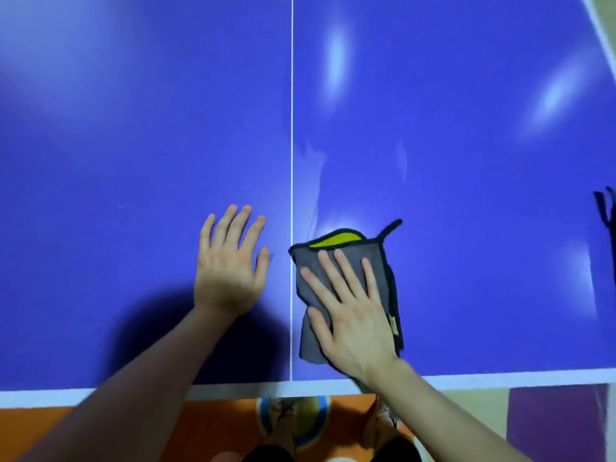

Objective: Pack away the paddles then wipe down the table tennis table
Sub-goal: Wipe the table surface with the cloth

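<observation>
Table (133, 128): blue-violet top that fills most of the view, with pale glare patches on its right half.
Floor (100, 418): orange below the near edge, with a purple panel at lower right; 2 blurred shoes (281, 416) stand on it under the edge.
Shadow (186, 335): dark round patch on the top, near the edge, under the left forearm.
End line (500, 377): white band along the near edge.
Centre line (292, 128): thin white stripe that runs from the end line away up the top, between the 2 hands.
Cloth (311, 341): grey with black trim, lying flat on the top just right of the centre line, its left border touching the line; a yellow underside shows at a turned-up far corner.
Right hand (353, 325): palm down on the cloth, fingers straight and spread, pressing it to the top and covering its middle and lower right.
Left hand (230, 271): flat on the bare top just left of the centre line, fingers straight and slightly spread, holding nothing, apart from the cloth.
Dark thing (605, 208): black shape at the far right border, too cropped to identify.
Loop (391, 228): black hanging tab that sticks out from the far right corner of the cloth.
</observation>
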### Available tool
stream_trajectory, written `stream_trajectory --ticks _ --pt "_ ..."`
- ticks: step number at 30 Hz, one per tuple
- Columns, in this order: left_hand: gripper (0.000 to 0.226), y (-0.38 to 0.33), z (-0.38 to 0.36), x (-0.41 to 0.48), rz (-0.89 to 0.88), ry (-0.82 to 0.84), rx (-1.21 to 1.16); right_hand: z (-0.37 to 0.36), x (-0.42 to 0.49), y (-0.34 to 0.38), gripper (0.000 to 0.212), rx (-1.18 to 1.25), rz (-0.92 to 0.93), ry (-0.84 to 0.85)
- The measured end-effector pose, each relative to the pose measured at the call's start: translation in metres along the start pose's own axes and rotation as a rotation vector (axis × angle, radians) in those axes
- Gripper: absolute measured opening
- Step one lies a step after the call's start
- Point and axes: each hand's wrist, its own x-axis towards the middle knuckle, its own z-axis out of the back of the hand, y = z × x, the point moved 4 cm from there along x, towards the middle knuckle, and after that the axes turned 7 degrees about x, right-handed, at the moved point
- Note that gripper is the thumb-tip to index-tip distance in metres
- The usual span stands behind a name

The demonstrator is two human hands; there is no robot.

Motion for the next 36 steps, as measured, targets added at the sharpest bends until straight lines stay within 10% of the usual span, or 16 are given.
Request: stream_trajectory --ticks 11,21,28,32,36 --pt "0.051 0.003 -0.003 0.002 0.002 -0.005 0.014 0.015 0.326 -0.052 0.064 0.024 -0.243 -0.11" --pt "0.047 0.003 -0.002 0.001 0.007 0.023 -0.015 -0.015 0.045 0.031 0.062 -0.034 -0.05 -0.01" --pt "0.056 0.006 -0.007 0.001 0.013 0.034 0.05 -0.006 0.204 0.011 0.063 0.006 -0.09 -0.098" --pt "0.055 0.007 -0.009 0.0 0.005 0.018 0.045 0.014 0.208 -0.07 0.061 0.04 -0.11 -0.149" --pt "0.053 0.005 -0.008 -0.002 0.002 0.012 0.035 0.066 0.143 -0.232 0.064 0.015 -0.563 -0.228"
